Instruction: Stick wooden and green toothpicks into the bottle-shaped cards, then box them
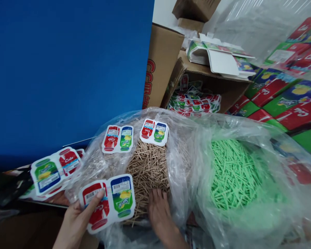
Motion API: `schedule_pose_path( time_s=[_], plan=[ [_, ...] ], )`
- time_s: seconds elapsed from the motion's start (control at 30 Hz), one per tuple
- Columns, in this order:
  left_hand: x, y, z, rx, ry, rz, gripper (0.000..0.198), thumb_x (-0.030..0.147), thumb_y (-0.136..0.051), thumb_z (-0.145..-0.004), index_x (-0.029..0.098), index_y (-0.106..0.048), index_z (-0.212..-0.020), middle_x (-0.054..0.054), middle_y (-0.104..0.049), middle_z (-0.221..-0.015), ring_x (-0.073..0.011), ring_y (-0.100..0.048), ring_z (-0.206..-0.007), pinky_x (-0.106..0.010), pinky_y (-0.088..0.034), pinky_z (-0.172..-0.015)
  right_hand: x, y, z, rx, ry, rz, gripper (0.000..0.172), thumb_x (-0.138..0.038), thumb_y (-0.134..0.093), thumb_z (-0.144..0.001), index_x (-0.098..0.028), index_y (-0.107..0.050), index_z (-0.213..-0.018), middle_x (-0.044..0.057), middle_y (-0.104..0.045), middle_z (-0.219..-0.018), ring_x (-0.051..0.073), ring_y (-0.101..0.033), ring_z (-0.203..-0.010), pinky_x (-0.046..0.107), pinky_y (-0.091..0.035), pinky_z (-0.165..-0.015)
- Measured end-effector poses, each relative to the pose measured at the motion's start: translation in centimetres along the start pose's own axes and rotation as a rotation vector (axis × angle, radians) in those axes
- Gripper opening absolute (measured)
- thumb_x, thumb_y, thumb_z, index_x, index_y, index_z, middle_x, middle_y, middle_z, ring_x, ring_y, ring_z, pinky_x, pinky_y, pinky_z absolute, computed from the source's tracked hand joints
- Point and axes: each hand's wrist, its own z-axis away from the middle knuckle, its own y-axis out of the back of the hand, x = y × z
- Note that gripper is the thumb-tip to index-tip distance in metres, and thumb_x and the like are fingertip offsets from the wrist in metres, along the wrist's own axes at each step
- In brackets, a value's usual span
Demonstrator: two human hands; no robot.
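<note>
My left hand point(79, 216) grips a printed card point(107, 202) between the thumb on top and fingers beneath. The card is cut like two joined jars, a red Cola one and a blue-green Sprite one. Thin brown paper sticks point(149, 164) fill a clear plastic bag point(180, 166). My right hand point(159, 211) digs into these sticks, fingers close together and bent, their tips hidden among them. Two more such cards lie at the bag's top, one on the left point(117, 139) and another point(154, 132) at the far edge of the sticks.
Left of the bag lies a stack of cards point(55, 171). Another clear bag with green sticks point(233, 176) stands on the right. Behind are an open carton point(176, 74) of cards, printed boxes point(298, 100) and a large blue panel point(67, 69).
</note>
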Motion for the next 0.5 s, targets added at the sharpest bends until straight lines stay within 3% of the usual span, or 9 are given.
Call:
schedule_pose_path(
  time_s=[0.17,0.27,0.33,0.4,0.5],
  plan=[
    [0.1,-0.4,0.0,0.003,0.01,0.015,0.038,0.031,-0.086,-0.045,0.013,-0.07,-0.074,-0.002,-0.074,-0.055,-0.024,-0.07,-0.049,-0.027,-0.059,-0.048,-1.6,-1.1,0.6,0.093,0.058,0.057,0.043,-0.002,-0.034,-0.082,0.005,-0.051,-0.122,0.027,-0.059,-0.12,0.033,-0.055,-0.113,0.053,-0.041,-0.094],
    [0.4,-0.6,0.4,-0.007,0.017,0.021,0.033,0.031,-0.085,-0.047,0.014,-0.069,-0.071,-0.001,-0.073,-0.053,-0.0233,-0.069,-0.047,-0.026,-0.058,-0.046,-1.1,-1.4,0.7,0.113,0.031,-0.022,0.046,0.001,-0.035,-0.079,0.004,-0.049,-0.122,0.027,-0.059,-0.118,0.033,-0.054,-0.114,0.054,-0.04,-0.094],
    [0.7,-0.7,0.9,-0.034,0.028,0.039,0.028,0.031,-0.084,-0.051,0.015,-0.068,-0.068,0.0,-0.073,-0.053,-0.0226,-0.069,-0.047,-0.026,-0.058,-0.046,0.0,-0.8,0.1,0.032,-0.071,-0.223,0.048,0.004,-0.035,-0.075,-0.002,-0.053,-0.119,0.023,-0.062,-0.116,0.032,-0.055,-0.113,0.055,-0.04,-0.094],
    [0.9,-0.8,1.3,-0.063,0.04,0.055,0.024,0.03,-0.083,-0.052,0.017,-0.066,-0.064,0.0,-0.073,-0.054,-0.0224,-0.068,-0.046,-0.027,-0.057,-0.046,1.4,0.3,-1.1,-0.144,-0.264,-0.499,0.045,0.003,-0.036,-0.073,-0.008,-0.058,-0.11,0.02,-0.065,-0.109,0.031,-0.057,-0.109,0.053,-0.042,-0.092],
    [1.1,-1.1,1.7,-0.129,0.071,0.007,0.025,0.03,-0.084,-0.05,0.017,-0.065,-0.059,-0.001,-0.072,-0.051,-0.0227,-0.067,-0.043,-0.028,-0.055,-0.043,3.3,2.2,-3.3,-0.263,-0.39,-0.673,0.033,-0.002,-0.038,-0.074,-0.012,-0.06,-0.097,0.017,-0.068,-0.092,0.029,-0.063,-0.091,0.044,-0.049,-0.079]
  ],
)
